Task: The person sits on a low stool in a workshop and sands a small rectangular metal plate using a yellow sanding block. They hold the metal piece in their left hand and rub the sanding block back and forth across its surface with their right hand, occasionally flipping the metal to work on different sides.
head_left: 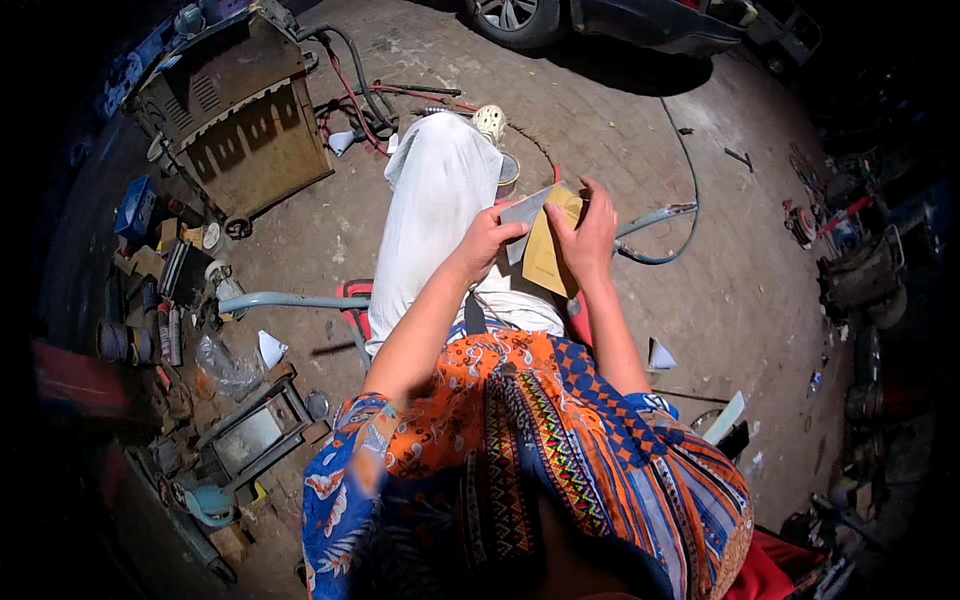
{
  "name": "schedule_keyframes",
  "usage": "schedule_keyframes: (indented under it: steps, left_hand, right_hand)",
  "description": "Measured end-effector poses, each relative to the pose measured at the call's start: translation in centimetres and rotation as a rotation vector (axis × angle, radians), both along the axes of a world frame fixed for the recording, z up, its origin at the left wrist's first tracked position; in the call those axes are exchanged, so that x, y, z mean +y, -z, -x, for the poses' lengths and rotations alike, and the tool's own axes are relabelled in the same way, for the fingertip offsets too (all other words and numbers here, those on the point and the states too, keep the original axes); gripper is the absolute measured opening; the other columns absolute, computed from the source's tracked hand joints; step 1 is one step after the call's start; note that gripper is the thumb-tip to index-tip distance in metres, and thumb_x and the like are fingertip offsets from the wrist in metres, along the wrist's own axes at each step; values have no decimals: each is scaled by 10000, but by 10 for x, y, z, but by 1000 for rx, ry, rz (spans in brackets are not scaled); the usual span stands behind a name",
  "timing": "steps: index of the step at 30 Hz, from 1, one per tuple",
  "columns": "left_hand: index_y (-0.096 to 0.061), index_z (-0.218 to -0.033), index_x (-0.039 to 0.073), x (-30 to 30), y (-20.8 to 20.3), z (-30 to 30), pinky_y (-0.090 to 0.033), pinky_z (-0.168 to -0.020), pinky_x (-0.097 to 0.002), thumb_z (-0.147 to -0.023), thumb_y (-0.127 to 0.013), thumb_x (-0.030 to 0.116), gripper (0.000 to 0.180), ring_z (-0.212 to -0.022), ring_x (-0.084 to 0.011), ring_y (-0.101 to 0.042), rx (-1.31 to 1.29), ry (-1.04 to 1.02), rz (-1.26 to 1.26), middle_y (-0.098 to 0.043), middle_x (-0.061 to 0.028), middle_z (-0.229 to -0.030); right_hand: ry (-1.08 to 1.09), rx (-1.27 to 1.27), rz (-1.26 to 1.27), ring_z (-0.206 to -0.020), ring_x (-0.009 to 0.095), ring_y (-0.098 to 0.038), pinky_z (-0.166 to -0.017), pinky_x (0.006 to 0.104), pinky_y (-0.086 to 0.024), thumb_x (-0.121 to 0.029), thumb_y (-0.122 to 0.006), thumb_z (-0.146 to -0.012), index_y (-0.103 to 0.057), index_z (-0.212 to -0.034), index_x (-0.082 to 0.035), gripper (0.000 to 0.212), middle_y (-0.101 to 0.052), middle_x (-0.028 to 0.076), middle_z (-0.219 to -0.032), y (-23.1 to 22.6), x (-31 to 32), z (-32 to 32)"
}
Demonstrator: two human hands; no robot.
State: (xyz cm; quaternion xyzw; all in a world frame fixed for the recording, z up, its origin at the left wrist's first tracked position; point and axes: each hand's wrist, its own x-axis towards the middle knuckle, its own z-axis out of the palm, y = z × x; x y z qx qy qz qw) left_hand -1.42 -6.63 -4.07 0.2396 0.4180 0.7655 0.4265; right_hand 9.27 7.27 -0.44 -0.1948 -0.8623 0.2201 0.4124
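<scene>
A stiff yellow sheet of paper (pixel 543 262) with small print on its face is in my right hand (pixel 592 235), thumb on the front and fingers curled over the far edge. My left hand (pixel 486 240) pinches a grey sheet (pixel 526 208) between thumb and fingers. The two sheets overlap between my hands; whether they are joined I cannot tell. Both hands are raised over my lap, beside my white trouser leg (pixel 430 210). Just beyond the sheets, an open round tin (pixel 508 170) stands on the floor, partly hidden by my leg.
A boxy metal machine (pixel 262 140) stands at the far left, with hoses (pixel 365 85) beside it. A car wheel (pixel 515 18) is at the far edge. Tools and scraps clutter the left, including a metal frame (pixel 258 432). A thin hose (pixel 690 225) curves across the right floor, near a paper cone (pixel 660 355).
</scene>
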Motion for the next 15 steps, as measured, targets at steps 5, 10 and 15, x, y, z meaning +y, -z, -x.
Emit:
schedule_keyframes:
  steps: [5,10,15]
  left_hand:
    - [-615,-1151,5,1,3,1,-490,-840,-280,-882,-638,117,292,-891,-108,-618,-58,-76,34,-672,-35,-1027]
    - [-636,-1099,4,6,9,1,-509,-760,-267,-907,-629,142,236,-830,-104,-623,65,-124,134,-674,-47,-989]
    - [-601,-1157,-4,4,13,1,-503,-839,-281,-918,-630,153,288,-898,-112,-628,80,-33,140,-673,-50,-1040]
  right_hand:
    - [120,58,80,-996,351,-560,-884,432,-398,-326,-739,-814,-554,-1093,-11,460,-608,175,-1039,7,11,-10]
    - [75,166,276,-863,345,-579,-815,425,-419,-232,-624,-913,-576,-955,-13,229,-617,165,-881,13,25,-14]
    - [82,-28,34,-799,314,-545,-740,400,-383,-227,-706,-841,-597,-893,-32,230,-595,136,-814,6,12,-10]
